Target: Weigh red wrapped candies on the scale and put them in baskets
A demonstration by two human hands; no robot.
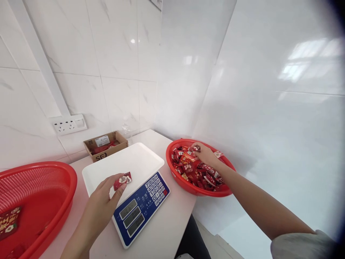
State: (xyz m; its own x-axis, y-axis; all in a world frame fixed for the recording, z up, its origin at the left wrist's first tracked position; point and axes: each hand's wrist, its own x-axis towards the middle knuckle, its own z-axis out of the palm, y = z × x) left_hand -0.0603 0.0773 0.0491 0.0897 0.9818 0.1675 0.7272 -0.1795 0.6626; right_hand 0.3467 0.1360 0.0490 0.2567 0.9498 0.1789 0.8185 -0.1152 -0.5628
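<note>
Between the thumb and fingers of my left hand (104, 198) is a small red packet (123, 180) with a white label and dark lettering. It is over the near edge of the white weighing pan (134, 158) of a digital scale (141, 205). My right hand (205, 154) reaches into a red plastic basket (185, 185) on the right. Its fingers pinch another small dark red packet (195, 148). Many red wrapped packets (195, 172) fill that basket, below my right hand.
At the left stands a larger red basket (67, 180) with a red and gold packet (9, 223) in it. An open cardboard box (118, 144) sits behind the scale, against the tiled wall. A wall socket (68, 125) is above it. The white table (172, 216) ends near the right basket.
</note>
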